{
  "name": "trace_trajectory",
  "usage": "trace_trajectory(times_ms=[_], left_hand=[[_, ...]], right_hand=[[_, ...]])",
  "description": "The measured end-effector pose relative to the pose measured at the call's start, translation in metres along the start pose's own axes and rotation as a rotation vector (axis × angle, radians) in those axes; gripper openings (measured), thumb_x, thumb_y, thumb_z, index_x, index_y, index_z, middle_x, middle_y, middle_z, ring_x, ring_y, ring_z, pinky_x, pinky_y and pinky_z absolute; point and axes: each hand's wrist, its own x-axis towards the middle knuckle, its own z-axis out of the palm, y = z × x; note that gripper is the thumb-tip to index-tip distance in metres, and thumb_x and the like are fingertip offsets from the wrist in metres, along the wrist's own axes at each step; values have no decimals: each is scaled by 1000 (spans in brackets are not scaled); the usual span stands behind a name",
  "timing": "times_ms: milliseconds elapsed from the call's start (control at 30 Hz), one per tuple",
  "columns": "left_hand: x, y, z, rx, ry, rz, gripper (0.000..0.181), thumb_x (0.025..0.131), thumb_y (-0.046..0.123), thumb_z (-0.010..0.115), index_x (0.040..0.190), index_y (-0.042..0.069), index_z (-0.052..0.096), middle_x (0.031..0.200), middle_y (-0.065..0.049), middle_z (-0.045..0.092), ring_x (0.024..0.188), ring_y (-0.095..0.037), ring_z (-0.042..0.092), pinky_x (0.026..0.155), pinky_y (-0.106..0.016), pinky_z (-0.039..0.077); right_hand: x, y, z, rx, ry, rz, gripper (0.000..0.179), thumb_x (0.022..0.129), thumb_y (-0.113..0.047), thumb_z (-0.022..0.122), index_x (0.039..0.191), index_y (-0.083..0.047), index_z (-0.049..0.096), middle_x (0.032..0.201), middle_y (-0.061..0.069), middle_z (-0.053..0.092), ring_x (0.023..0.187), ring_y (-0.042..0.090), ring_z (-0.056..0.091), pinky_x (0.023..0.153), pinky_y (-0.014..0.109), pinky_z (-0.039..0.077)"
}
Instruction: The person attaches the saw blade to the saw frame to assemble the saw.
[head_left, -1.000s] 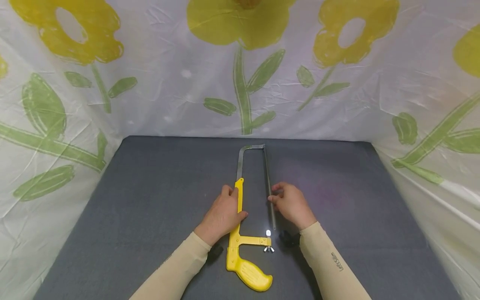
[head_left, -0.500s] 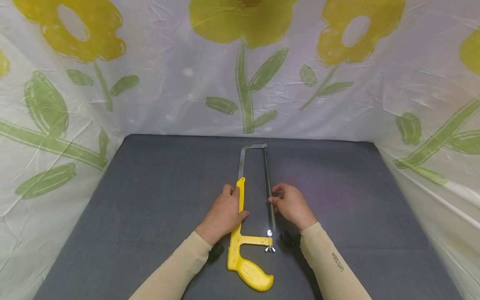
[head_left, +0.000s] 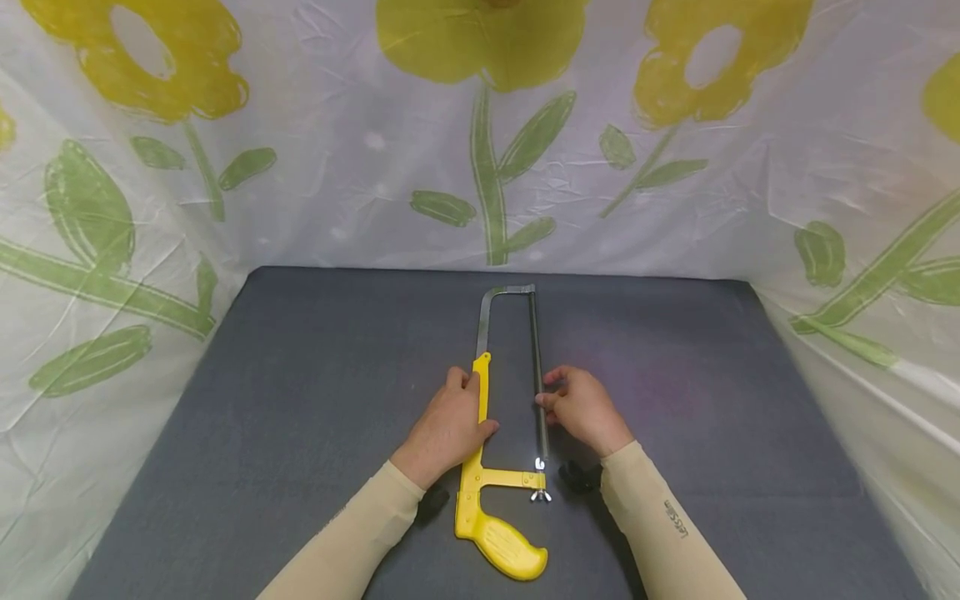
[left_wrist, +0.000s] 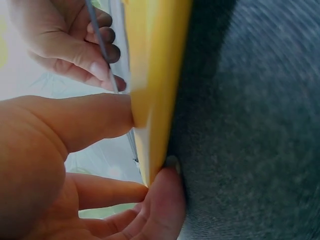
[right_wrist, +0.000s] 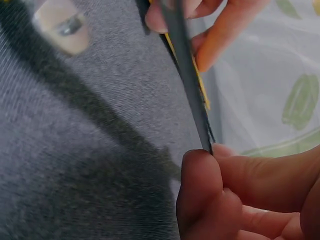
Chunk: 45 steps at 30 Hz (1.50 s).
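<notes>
Grey cloth [head_left: 337, 333] under hacksaw [head_left: 483, 396], flowered sheeting [head_left: 337, 167] behind

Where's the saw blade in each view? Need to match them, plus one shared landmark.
Head: saw blade just right of centre, near-vertical, pinched by the right hand.
Left wrist: saw blade at upper left, a thin slanting strip.
Right wrist: saw blade slants from top centre down to the pinch.
Shared landmark: yellow saw frame, only a sliver in right wrist.
</notes>
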Motion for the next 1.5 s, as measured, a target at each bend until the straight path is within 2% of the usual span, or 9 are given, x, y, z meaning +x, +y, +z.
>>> trace_trajectory(times_ms=[300, 600, 867, 1200, 1500], left_hand=[[0, 2, -2, 8, -11, 18, 85, 95, 26, 86, 161, -7, 44, 143, -20, 50, 101, -24, 64, 89, -37, 61], [2, 2, -1, 9, -28, 6, 86, 95, 26, 86, 162, -6, 43, 143, -19, 49, 100, -23, 63, 86, -36, 61], [2, 2, -2, 10, -33, 9, 86, 95, 27, 86, 161, -7, 43, 142, -19, 49, 96, -21, 61, 82, -33, 61], [3, 0, -3, 3, -9, 22, 86, 95, 26, 86, 161, -7, 43, 144, -20, 49, 100, -24, 63, 86, -36, 62], [2, 1, -2, 14, -7, 11, 85, 95, 26, 86, 161, -7, 43, 145, -20, 50, 101, -25, 65, 87, -36, 62]], right_hand=[[4, 5, 6, -27, 9, -7, 30, 99, -14, 78, 124, -2, 68, 86, 9, 76, 69, 18, 69, 63, 30, 49], [3, 7, 6, -90, 42, -33, 29, 96, -16, 82, 118, -3, 69, 85, 7, 76, 71, 18, 66, 61, 30, 48], [3, 6, 6, -140, 57, -31, 37, 93, -17, 86, 121, -3, 67, 90, 8, 78, 76, 19, 65, 67, 30, 48], [4, 3, 7, -216, 99, -37, 34, 92, -20, 87, 115, -4, 68, 89, 8, 78, 77, 22, 66, 73, 36, 50], [4, 5, 8, -215, 77, -16, 34, 94, -30, 85, 111, -6, 67, 83, 5, 72, 74, 21, 62, 65, 32, 45]])
